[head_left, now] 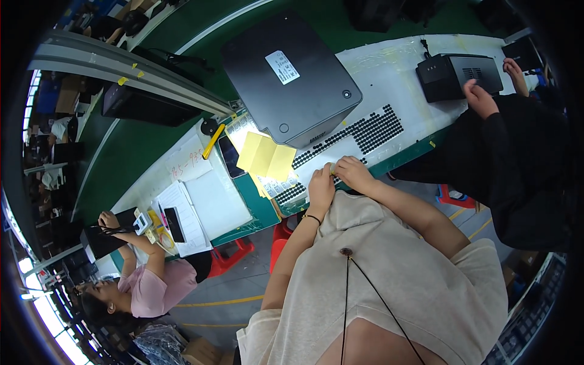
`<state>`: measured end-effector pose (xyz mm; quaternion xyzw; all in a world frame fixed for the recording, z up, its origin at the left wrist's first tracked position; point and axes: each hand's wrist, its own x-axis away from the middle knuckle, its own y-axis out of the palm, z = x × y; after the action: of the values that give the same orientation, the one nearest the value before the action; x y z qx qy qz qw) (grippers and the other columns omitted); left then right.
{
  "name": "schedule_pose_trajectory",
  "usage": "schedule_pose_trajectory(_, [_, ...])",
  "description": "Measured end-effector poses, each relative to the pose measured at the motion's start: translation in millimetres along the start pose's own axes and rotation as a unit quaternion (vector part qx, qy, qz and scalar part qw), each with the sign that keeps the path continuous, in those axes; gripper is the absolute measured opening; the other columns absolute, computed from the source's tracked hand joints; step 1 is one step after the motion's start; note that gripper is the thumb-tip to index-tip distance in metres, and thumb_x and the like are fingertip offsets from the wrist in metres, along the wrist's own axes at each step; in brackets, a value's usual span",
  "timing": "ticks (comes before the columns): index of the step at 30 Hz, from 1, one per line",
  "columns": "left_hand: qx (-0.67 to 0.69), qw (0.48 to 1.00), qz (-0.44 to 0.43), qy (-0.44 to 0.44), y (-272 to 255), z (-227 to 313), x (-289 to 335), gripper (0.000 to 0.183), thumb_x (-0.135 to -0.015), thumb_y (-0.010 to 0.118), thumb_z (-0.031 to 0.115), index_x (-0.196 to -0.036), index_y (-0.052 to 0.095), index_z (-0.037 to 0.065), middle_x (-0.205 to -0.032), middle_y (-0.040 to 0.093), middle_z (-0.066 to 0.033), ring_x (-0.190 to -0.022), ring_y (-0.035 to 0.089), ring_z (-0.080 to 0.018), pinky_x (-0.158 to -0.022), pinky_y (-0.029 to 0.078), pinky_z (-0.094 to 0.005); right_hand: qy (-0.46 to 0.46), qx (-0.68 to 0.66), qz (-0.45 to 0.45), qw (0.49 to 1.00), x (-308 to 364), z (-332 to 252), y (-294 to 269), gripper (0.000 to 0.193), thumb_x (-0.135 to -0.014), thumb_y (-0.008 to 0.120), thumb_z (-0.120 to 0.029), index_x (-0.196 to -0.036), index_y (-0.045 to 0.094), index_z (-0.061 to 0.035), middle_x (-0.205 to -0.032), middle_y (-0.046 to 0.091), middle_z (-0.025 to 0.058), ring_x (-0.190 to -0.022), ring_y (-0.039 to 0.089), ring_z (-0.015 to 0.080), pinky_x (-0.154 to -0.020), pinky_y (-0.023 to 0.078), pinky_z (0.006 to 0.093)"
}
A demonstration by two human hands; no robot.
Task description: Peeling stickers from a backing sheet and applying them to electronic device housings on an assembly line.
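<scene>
My left hand (322,187) and my right hand (354,174) meet at the table's near edge, close to my body. Their fingers are pinched together around something small and pale yellow, too small to make out. Just beyond them, rows of small black round pads (378,129) lie on the white table surface. A large black box-shaped device (304,79) with a white label stands past the pads, touched by neither hand. Left of my hands, creased yellow paper (267,157) overlaps sheets with printed labels (281,186).
Beside the yellow paper are a dark phone (230,156) and a yellow-handled tool (213,141). A metal post (140,70) crosses the left. One person in pink (159,286) works at left; another in black (505,164) handles a smaller black device (453,76) at right.
</scene>
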<state>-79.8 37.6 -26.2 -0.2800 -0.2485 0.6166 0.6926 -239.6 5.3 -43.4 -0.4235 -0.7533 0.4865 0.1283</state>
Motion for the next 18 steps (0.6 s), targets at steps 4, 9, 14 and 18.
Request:
schedule_pose_trajectory(4, [0.010,0.999,-0.009,0.036,1,-4,-6,0.038,-0.075,0.053,-0.008,-0.112,0.052,0.001,-0.083,0.059,-0.0180,-0.084,0.056,-0.0382,-0.074,0.047,-0.0451,-0.007,0.004,-0.005,1.000,-3,2,0,0.014,-0.076,0.063,-0.011,-0.089,0.059,-0.0058,-0.089,0.055,0.0073,-0.091,0.053,0.0260,-0.087,0.042,0.0381])
schedule_pose_trajectory(9, [0.020,0.996,-0.037,0.076,4,-11,-5,0.051,-0.074,0.051,-0.011,-0.123,0.049,0.000,-0.092,0.058,-0.0190,-0.091,0.053,-0.0368,-0.080,0.045,-0.0442,-0.028,0.032,-0.016,0.999,-4,3,1,0.015,-0.078,0.060,-0.011,-0.091,0.060,-0.0038,-0.091,0.055,0.0094,-0.093,0.052,0.0276,-0.092,0.039,0.0405])
schedule_pose_trajectory(14, [0.054,0.995,-0.072,0.048,4,-15,-6,0.052,-0.078,0.054,-0.007,-0.129,0.046,0.002,-0.093,0.057,-0.0224,-0.091,0.053,-0.0388,-0.080,0.044,-0.0456,0.048,-0.001,0.039,0.998,-11,9,-14,0.017,-0.076,0.063,-0.009,-0.092,0.061,-0.0040,-0.091,0.057,0.0092,-0.094,0.052,0.0285,-0.091,0.038,0.0424])
schedule_pose_trajectory(18, [0.065,0.996,0.002,0.055,-1,-14,-10,0.051,-0.079,0.056,-0.006,-0.128,0.047,0.003,-0.093,0.056,-0.0205,-0.086,0.056,-0.0356,-0.076,0.047,-0.0418,0.205,-0.030,0.231,0.951,-52,12,-58,0.012,-0.082,0.067,-0.014,-0.086,0.061,-0.0038,-0.084,0.059,0.0088,-0.085,0.055,0.0276,-0.087,0.037,0.0411])
